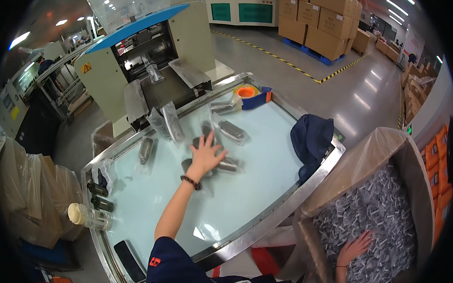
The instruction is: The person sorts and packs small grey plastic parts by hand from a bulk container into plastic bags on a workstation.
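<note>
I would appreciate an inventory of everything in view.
Worktable: one, pale blue, centre
Bagged cylinders: several, grey, on worktable
Tape dispenser: one, blue, far edge
Cap: one, navy, right edge
Phone: one, black, near left corner
Small bottles: two, dark, left edge
Lidded bottle: one, clear, left edge
Machine: one, mostly beige, beyond worktable
Lined carton: one, brown, right
Small parts: many, grey, inside carton
Stacked cartons: several, brown, background
Left hand: one, bare, over cylinders
Right hand: one, bare, at parts

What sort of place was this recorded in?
Probably a factory floor, perhaps a packing area: a machine stands beyond the table, cartons are stacked on a blue pallet, and a box holds many small grey parts.
</note>
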`<state>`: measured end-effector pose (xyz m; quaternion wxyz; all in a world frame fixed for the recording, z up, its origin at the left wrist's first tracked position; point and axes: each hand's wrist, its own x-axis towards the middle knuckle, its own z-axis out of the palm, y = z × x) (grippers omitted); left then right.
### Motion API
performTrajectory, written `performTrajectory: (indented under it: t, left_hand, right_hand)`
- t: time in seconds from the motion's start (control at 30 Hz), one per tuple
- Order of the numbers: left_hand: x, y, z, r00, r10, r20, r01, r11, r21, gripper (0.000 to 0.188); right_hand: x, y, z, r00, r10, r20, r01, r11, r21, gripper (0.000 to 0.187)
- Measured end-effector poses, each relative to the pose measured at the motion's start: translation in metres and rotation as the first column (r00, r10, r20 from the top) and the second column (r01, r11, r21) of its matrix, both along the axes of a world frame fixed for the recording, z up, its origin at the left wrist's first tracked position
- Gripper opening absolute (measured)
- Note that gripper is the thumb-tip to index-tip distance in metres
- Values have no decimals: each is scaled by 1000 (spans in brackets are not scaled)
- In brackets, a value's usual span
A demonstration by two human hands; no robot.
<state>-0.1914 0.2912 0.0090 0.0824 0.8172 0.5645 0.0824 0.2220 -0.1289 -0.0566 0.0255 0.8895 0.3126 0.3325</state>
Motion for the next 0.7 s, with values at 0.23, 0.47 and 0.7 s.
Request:
performTrajectory:
  t: [0.23, 0.47, 0.7]
  left_hand:
    - [-8, -132, 9, 955, -213, 205, 209, 977, 41, 51]
    - [-42, -231, 23, 998, 56, -7, -56, 998, 10, 62]
    - [-89, -241, -3, 968, 33, 247, -36, 999, 11, 69]
  right_hand:
    - [-111, 96, 66, 473, 847, -244, -728, 532, 433, 59]
    - [-207, 203, 93, -71, 874, -480, -844, 204, 497, 47]
    - [-261, 301, 57, -38, 843, -537, -886, 220, 408, 39]
